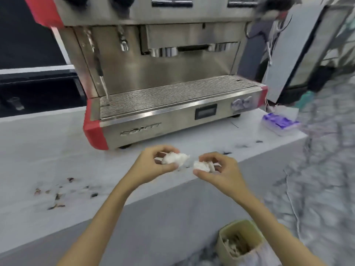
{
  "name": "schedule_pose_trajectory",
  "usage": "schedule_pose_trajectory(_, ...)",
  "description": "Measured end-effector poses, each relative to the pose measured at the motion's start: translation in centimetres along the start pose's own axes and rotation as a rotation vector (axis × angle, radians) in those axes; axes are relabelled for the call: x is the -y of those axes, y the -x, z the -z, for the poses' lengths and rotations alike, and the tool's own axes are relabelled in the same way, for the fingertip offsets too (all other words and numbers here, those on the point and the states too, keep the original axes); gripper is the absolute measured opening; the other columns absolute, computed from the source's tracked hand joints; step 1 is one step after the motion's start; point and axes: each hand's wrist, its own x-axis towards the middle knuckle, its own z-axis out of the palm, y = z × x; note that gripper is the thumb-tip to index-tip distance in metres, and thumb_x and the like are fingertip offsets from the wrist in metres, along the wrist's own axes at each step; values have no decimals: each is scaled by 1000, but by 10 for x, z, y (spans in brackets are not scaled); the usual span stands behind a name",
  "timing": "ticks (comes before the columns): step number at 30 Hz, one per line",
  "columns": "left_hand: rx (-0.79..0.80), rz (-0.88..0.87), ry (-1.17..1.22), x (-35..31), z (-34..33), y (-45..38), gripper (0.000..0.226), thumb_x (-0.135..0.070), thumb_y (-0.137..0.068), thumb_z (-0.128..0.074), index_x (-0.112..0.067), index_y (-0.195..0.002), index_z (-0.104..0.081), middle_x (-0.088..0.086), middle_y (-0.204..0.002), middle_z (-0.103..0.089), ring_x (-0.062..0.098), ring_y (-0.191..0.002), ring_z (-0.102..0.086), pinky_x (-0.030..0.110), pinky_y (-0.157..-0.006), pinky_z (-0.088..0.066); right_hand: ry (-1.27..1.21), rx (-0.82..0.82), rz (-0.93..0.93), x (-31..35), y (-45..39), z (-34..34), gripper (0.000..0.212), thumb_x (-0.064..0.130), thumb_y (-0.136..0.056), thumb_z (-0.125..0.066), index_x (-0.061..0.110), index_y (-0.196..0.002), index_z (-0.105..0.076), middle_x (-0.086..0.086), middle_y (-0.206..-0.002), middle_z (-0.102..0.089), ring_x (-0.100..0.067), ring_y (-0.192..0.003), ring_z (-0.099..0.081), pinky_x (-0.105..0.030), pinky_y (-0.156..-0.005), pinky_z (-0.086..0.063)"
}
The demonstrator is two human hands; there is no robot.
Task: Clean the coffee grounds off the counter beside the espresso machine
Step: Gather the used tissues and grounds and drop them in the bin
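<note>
Our left hand (pixel 153 162) and right hand (pixel 217 169) each pinch a tissue wad (pixel 175 158). Grounds (pixel 63 192) lie left on the counter (pixel 28 150); a fast wipe could push them over the edge.

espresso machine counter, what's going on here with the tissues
A person stands at the white counter in front of the espresso machine. The left hand and right hand each pinch a crumpled white tissue, held just above the counter edge. Dark coffee grounds lie scattered to the left, not yet wiped. A bin sits on the floor below.
</note>
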Motion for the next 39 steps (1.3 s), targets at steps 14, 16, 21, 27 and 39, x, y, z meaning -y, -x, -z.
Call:
schedule_pose_trajectory(14,249,-45,-1,-83,-248,-91,23,-16,-70,-73,-27,-90,-68,-10,-88,-66,6,-77,-58,19,-69,-49,104,-173,-137,-120,12,238,21,9,-64,-81,22,-73,-67,-1,-77,-68,-2,-62,-60,-21,-57,-52)
schedule_pose_trajectory(16,243,-41,-3,-85,-270,-106,24,-19,-66,-70,-29,-88,-69,-10,-90,-68,5,-77,-58,21,-69,-50,111,-168,-144,-136,0,257,20,11,-62,-82,19,-75,-69,-6,-81,-70,-13,-68,-62,-28,-62,-52)
schedule_pose_trajectory(21,194,18,-11,-86,-317,-134,27,-15,-64,-71,-36,-81,-67,-9,-84,-67,-4,-68,-54,12,-61,-46,109,-56,-153,-171,-36,294,19,13,-63,-82,14,-77,-69,-9,-80,-70,-18,-70,-61,-34,-64,-53)
schedule_pose_trajectory(27,102,158,-7,-76,-344,-137,29,-6,-70,-72,-31,-85,-68,-7,-85,-65,-8,-65,-54,7,-58,-44,85,109,-127,-203,-61,313,20,12,-64,-82,22,-72,-66,-1,-73,-66,-4,-62,-60,-19,-55,-51)
schedule_pose_trajectory(39,-107,547,22,3,-421,-76,25,-9,-72,-73,-21,-93,-68,-4,-90,-65,10,-79,-57,7,-59,-45,72,327,-245,-307,-39,294,21,16,-65,-81,26,-67,-63,4,-69,-64,-14,-68,-60,-21,-59,-46)
